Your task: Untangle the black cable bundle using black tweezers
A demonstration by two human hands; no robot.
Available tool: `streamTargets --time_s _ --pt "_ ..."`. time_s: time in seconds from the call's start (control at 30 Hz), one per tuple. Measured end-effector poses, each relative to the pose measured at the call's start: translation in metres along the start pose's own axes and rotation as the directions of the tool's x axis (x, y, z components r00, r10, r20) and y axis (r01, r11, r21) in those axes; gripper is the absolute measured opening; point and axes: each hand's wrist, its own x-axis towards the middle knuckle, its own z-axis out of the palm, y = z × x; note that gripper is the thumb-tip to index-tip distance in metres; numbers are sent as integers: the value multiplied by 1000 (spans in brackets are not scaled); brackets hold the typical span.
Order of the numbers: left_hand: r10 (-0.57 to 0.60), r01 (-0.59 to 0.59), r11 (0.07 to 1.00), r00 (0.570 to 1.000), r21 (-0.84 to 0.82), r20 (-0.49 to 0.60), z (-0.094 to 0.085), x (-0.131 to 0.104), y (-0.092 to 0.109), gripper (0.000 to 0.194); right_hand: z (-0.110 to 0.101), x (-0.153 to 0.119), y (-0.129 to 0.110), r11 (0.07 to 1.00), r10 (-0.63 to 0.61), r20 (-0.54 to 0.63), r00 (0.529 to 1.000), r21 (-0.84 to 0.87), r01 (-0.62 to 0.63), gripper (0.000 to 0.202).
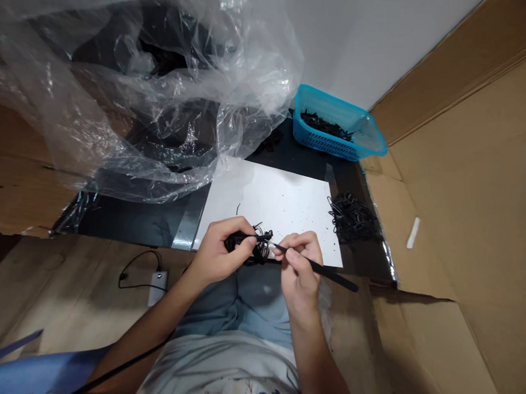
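My left hand (227,246) is closed, with thumb and forefinger pinching a thin black strip-like piece (265,237). Looped black strands (261,253) hang around and below its fingers, partly hidden by them. Between the fingers of my right hand (302,257) is a slim black-handled tool (335,276) with a narrow pale tip, slanting up to the left. That tip meets or nearly touches the black piece; I cannot tell which. Both hands are over the near edge of a white sheet (263,188) dotted with small black specks.
A blue basket (334,143) holding black pieces stands at the back right. Beside the sheet lies a tangled black pile (355,217). Clear plastic (250,70) bulges over the table's left side. Cardboard (472,147) walls the right. A small grey box (158,286) with a cable sits below.
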Motion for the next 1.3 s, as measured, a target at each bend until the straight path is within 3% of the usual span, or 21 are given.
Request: streamTargets --time_s 0.27,0.7,0.8,0.93,1.0,1.07,1.17,1.3 --pt "1 -2 1000 1000 9 30 -1 0 0 15 2 1 0 998 53 -28 998 24 -53 8" --pt "-46 50 998 994 -42 94 -3 2 2 16 11 17 -2 973 69 -73 995 227 -51 11" --pt "-63 68 996 994 -57 86 -3 1 3 16 7 18 -5 984 25 -66 997 176 -13 11" --pt "-81 89 992 993 -85 85 -3 1 4 16 -3 14 -3 987 -154 -101 983 -53 149 9" --pt "-83 92 991 992 -102 90 -3 1 4 16 -10 11 0 947 -266 -24 964 -195 257 16" --pt "-82 93 989 992 -118 95 -3 1 3 16 -16 10 2 890 -318 138 938 -298 346 19" --pt "-77 90 987 992 -136 96 -3 1 3 17 -22 12 3 842 -267 343 901 -372 391 23" --pt "-54 67 988 994 -136 98 -3 1 2 17 -16 14 5 901 -179 341 923 -320 293 18"
